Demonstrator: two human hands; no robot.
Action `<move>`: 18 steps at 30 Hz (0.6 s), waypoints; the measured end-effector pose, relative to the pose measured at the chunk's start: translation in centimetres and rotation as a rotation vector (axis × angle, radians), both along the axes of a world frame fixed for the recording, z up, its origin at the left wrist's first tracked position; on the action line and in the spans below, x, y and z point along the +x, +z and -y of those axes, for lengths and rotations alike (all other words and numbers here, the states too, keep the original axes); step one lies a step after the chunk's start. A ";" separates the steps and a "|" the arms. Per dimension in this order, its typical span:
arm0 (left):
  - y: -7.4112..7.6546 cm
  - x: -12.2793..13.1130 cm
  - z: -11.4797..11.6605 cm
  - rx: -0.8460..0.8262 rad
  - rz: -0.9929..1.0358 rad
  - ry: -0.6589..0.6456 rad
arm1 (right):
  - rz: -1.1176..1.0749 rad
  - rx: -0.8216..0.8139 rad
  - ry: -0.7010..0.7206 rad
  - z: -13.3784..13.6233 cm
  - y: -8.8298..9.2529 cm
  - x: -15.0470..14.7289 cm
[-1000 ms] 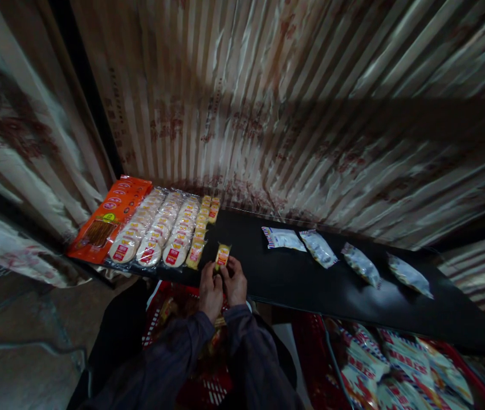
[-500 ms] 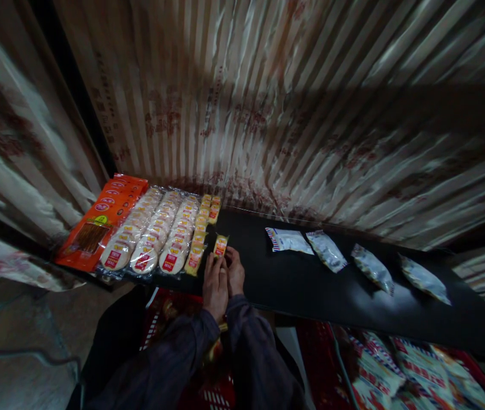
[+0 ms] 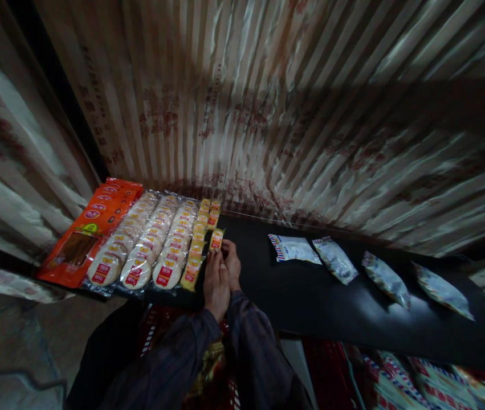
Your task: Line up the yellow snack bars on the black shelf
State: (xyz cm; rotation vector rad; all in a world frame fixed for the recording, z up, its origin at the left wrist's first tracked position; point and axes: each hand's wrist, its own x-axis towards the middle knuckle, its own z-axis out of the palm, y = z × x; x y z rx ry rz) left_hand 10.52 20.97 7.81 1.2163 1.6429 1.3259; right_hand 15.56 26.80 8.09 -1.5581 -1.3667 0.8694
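Observation:
A small yellow snack packet (image 3: 216,240) with a red and white label lies on the black shelf, its near end under my fingers. My left hand (image 3: 216,285) grips its near end, fingers together and pointing away from me. Close against it, my right hand (image 3: 232,265) has its fingers curled at the packet's right edge. Just left runs a column of matching yellow packets (image 3: 191,270), with a shorter second column (image 3: 213,218) at the back. Further left are three rows of round wrapped crackers (image 3: 167,270) with red labels.
An orange snack bag (image 3: 80,245) lies at the shelf's left end. Several silvery packets (image 3: 296,249) are spread along the black shelf (image 3: 276,296) to the right. Below are a red basket (image 3: 146,330) and more striped bags (image 3: 396,376). Printed, pleated sheeting (image 3: 242,114) hangs behind.
Both my hands have slid the yellow packet slightly away from me and left, closer to the short back column. The view has shifted a little.

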 end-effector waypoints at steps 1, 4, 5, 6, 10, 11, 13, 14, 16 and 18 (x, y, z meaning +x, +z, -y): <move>0.0 0.0 -0.2 -0.004 -0.001 -0.001 | 0.016 0.005 -0.004 -0.3 0.1 -0.1; 0.2 -0.3 -0.8 -0.009 0.011 -0.012 | 0.040 0.010 -0.012 -1.0 0.4 -0.5; 0.3 -0.4 -1.0 -0.007 0.019 -0.019 | 0.036 0.013 -0.012 -1.2 0.4 -0.6; 0.4 -0.5 -1.1 -0.006 0.028 -0.028 | 0.031 0.016 -0.010 -1.4 0.4 -0.7; 0.9 -0.8 -1.5 -0.017 0.060 -0.051 | 0.018 0.038 0.011 -2.2 0.0 -1.0; 1.1 -0.8 -1.6 -0.016 0.070 -0.046 | 0.015 0.046 0.018 -2.4 -0.2 -1.1; 1.4 -0.9 -1.8 -0.008 0.087 -0.029 | 0.011 0.059 0.027 -2.8 -0.4 -1.3; 1.5 -0.9 -1.9 -0.004 0.093 -0.022 | 0.014 0.060 0.026 -3.0 -0.4 -1.3; 1.7 -0.9 -2.2 -0.008 0.104 -0.019 | 0.027 0.054 0.023 -3.3 -0.4 -1.4; 1.9 -0.9 -2.4 -0.019 0.119 -0.021 | 0.043 0.051 0.035 -3.5 -0.3 -1.5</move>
